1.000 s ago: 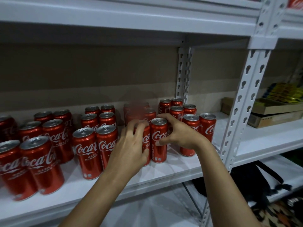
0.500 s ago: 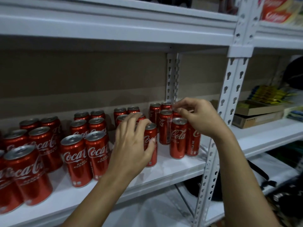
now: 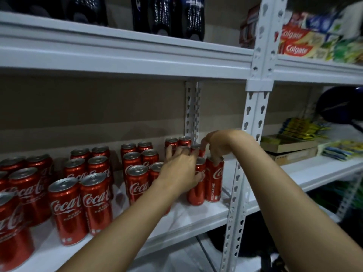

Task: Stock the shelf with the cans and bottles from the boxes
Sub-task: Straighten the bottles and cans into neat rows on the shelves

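Note:
Several red cola cans [image 3: 66,209] stand in paired rows on the white middle shelf [image 3: 188,214]. My left hand [image 3: 179,173] lies against the rightmost group with its fingers spread over the can tops. Its thumb rests on a front can [image 3: 196,193]. My right hand [image 3: 216,146] comes down from above, fingers curled onto the top rim of the front right can [image 3: 215,181]. Its forefinger touches the can behind [image 3: 196,148]. The boxes are out of view.
A white perforated upright [image 3: 238,173] stands just right of the cans. Dark bottles [image 3: 169,16] fill the shelf above, with toothpaste boxes [image 3: 296,44] to their right. Cardboard trays and yellow packets [image 3: 290,146] sit on the right-hand bay. A dark bag [image 3: 251,238] lies below.
The view has tilted up and left. My left hand let go of its can and slid right with fingers spread; my right hand dropped onto the top of the front right can.

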